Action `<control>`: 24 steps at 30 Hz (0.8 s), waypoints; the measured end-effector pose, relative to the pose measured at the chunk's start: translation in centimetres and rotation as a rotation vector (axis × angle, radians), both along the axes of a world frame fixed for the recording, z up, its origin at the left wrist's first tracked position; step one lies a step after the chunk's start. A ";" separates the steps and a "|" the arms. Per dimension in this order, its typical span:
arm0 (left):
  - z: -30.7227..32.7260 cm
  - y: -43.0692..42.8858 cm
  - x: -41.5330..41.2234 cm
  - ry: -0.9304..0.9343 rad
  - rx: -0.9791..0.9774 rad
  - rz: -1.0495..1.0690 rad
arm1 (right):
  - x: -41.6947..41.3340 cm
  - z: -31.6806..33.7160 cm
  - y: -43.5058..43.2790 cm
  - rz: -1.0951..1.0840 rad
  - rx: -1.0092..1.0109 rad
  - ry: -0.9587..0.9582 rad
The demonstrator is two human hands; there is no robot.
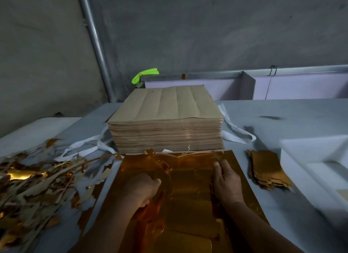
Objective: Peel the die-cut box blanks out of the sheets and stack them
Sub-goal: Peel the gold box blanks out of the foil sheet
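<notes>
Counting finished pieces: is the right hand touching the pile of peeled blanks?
Apart. Head view: the right hand rests on the gold sheet, and bare table shows between it and the pile of peeled blanks.

Two hands at work, a left hand (145, 188) and a right hand (227, 183), with one gold sheet (190, 192) lower centre, one tall stack of brown sheets (165, 120) at centre, one small stack of gold blanks (267, 169) at right and one scrap heap (33, 186) at left.
</notes>
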State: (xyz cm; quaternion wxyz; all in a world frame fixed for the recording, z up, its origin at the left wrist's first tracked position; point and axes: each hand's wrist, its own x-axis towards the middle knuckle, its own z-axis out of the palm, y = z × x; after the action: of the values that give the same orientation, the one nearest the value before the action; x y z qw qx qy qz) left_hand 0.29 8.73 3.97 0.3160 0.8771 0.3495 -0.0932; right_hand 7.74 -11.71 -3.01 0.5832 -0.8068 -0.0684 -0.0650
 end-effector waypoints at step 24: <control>-0.6 -1.4 0.8 0.082 -0.327 -0.144 | 0.0 -1.0 0.7 0.027 -0.440 -0.109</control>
State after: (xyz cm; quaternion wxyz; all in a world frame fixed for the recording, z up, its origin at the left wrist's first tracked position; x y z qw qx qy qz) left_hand 1.14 7.35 3.33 0.4325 0.8322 0.2784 -0.2069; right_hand 7.71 -11.00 -4.03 0.3892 -0.9090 -0.1232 -0.0844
